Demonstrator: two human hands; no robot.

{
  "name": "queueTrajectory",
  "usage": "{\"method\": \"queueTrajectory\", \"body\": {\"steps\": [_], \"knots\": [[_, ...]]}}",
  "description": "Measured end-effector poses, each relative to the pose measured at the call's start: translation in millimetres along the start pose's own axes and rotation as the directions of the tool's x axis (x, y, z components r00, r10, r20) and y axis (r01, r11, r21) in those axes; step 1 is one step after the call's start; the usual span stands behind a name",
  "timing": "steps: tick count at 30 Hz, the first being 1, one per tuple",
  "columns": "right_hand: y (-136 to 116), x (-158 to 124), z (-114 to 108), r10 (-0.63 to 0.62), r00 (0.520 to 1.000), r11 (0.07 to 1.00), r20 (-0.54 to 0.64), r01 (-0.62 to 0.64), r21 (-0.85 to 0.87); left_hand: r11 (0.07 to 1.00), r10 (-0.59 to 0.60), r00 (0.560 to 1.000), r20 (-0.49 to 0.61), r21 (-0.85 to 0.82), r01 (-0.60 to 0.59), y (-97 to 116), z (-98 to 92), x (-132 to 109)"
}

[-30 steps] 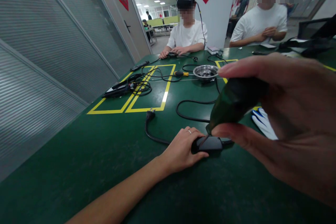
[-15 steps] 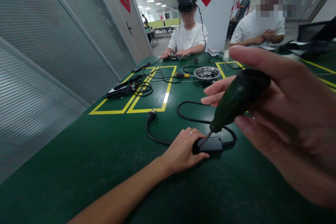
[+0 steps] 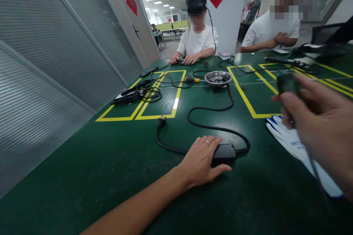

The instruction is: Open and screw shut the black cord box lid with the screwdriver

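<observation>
One black box [image 3: 224, 152] on the table [image 3: 110, 176] is covered at its left end by the left hand [image 3: 200, 162], loosely opened with the thumb spread to the near side. The screwdriver [image 3: 287, 83] is gripped by the handle in the closed right hand [image 3: 317, 125], near the white glove [image 3: 286, 139].

Left hand [image 3: 201, 163] over left end of black box [image 3: 225, 152] on green table [image 3: 116, 165], thumb spread. Black cord [image 3: 209, 127] curves off its right end; plug [image 3: 161, 121] lies to the left. Right hand [image 3: 321, 128] grips dark screwdriver [image 3: 287, 82], shaft pointing down, white glove [image 3: 285, 136] behind. Farther back: metal bowl [image 3: 217, 83] with dark parts [image 3: 218, 80], yellow-handled screwdriver [image 3: 192, 80] beside it. Person in white [image 3: 200, 40] across table.
</observation>
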State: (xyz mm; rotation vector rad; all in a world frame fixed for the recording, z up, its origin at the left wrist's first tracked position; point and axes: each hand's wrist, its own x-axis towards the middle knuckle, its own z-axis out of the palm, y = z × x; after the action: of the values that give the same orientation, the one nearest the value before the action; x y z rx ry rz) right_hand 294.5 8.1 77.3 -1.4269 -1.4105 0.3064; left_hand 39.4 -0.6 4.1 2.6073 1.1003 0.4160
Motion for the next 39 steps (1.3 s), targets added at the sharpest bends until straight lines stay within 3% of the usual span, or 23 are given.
{"method": "queueTrajectory", "body": {"steps": [2, 3, 6, 10, 16, 18, 20, 22, 24, 26, 32, 36, 39], "knots": [[26.8, -5.2, 17.1, 0.086, 0.995, 0.949, 0.049, -0.066, -0.309, 0.999, 0.029, 0.999, 0.022, 0.034, -0.030, 4.0, 0.6, 3.0], [37.5, -8.0, 26.1, 0.084, 0.989, 0.904, 0.118, -0.026, -0.427, 0.998, 0.036, 0.999, 0.033, 0.053, -0.038, 4.6, -1.1, 3.6], [57.2, -18.9, 46.2, 0.067, 0.973, 0.855, 0.220, 0.057, -0.515, 0.994, 0.001, 1.000, 0.019, 0.107, -0.003, -1.3, -13.2, -0.2], [65.2, -36.2, 54.1, 0.037, 0.956, 0.797, 0.292, 0.148, -0.585, 0.986, -0.101, 0.995, -0.016, 0.135, 0.102, -21.7, -28.6, -8.9], [65.1, -43.8, 54.2, -0.025, 0.939, 0.739, 0.342, 0.248, -0.626, 0.994, -0.087, 0.995, 0.054, 0.066, 0.084, -38.6, -27.3, -9.7], [56.3, -42.8, 54.9, -0.069, 0.935, 0.736, 0.348, 0.283, -0.614, 0.996, -0.084, 0.995, 0.051, 0.040, 0.082, -38.1, -27.4, -10.0], [42.8, -43.1, 57.8, -0.144, 0.897, 0.758, 0.417, 0.371, -0.536, 0.996, -0.078, 0.996, 0.045, 0.034, 0.076, -37.4, -28.6, -10.7], [28.7, -45.7, 64.6, -0.217, 0.811, 0.820, 0.543, 0.454, -0.350, 0.996, -0.055, 0.998, 0.042, 0.067, 0.053, -37.8, -30.0, -11.0], [18.7, -50.3, 75.8, -0.263, 0.718, 0.874, 0.644, 0.460, -0.157, 0.991, -0.018, 0.999, 0.045, 0.133, 0.012, -39.9, -30.7, -10.5], [14.9, -55.2, 89.5, -0.264, 0.672, 0.902, 0.692, 0.426, -0.069, 0.980, 0.027, 0.998, 0.062, 0.195, -0.038, -43.2, -30.9, -9.4], [20.3, -60.7, 116.1, -0.241, 0.653, 0.933, 0.718, 0.360, -0.015, 0.949, 0.085, 0.990, 0.112, 0.294, -0.115, -49.5, -31.7, -6.8], [16.3, -58.2, 114.0, -0.234, 0.644, 0.945, 0.728, 0.328, 0.013, 0.943, 0.083, 0.989, 0.120, 0.313, -0.117, -47.3, -34.7, -6.9], [10.9, -56.4, 109.6, -0.231, 0.634, 0.952, 0.738, 0.304, 0.037, 0.968, 0.056, 0.992, 0.115, 0.238, -0.082, -44.8, -37.9, -9.3]]}}
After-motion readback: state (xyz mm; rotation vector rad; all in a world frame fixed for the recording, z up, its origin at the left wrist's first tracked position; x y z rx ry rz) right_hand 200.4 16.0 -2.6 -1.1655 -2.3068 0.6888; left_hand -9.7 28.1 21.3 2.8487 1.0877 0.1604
